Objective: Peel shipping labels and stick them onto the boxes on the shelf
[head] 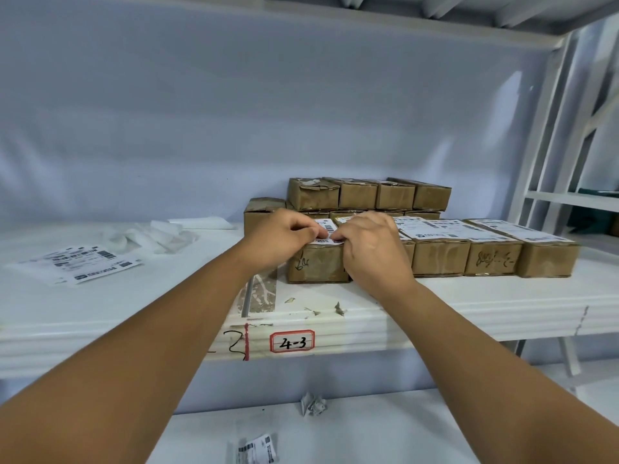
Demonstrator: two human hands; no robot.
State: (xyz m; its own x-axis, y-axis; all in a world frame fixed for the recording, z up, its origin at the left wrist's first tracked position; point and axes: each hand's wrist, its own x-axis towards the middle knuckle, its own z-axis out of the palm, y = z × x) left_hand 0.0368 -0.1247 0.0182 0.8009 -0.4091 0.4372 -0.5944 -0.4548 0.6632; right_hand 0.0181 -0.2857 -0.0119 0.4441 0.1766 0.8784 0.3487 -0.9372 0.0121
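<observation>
The label (pixel 326 231) lies on top of the front-left box (pixel 316 262), its near edge at the box's front rim, and both hands work it there. The left hand (pixel 281 239) has its fingers curled, thumb and fingertips pinching the label's left part. The right hand (pixel 371 246) curls over the right part and pinches the same edge, so this sticking looks under way rather than finished. To the right along the shelf (pixel 469 296), at least three labelled boxes (pixel 438 256) stand in a row, touching one another, each with a white label on top; that part seems done. Behind them, the upper row of the stacked back boxes (pixel 358 194) shows bare brown tops, which probably await labels. Well apart to the left, loose labels (pixel 83 262) lie flat on the shelf, with crumpled backing paper (pixel 160 237) near them, so several stickings appear left
</observation>
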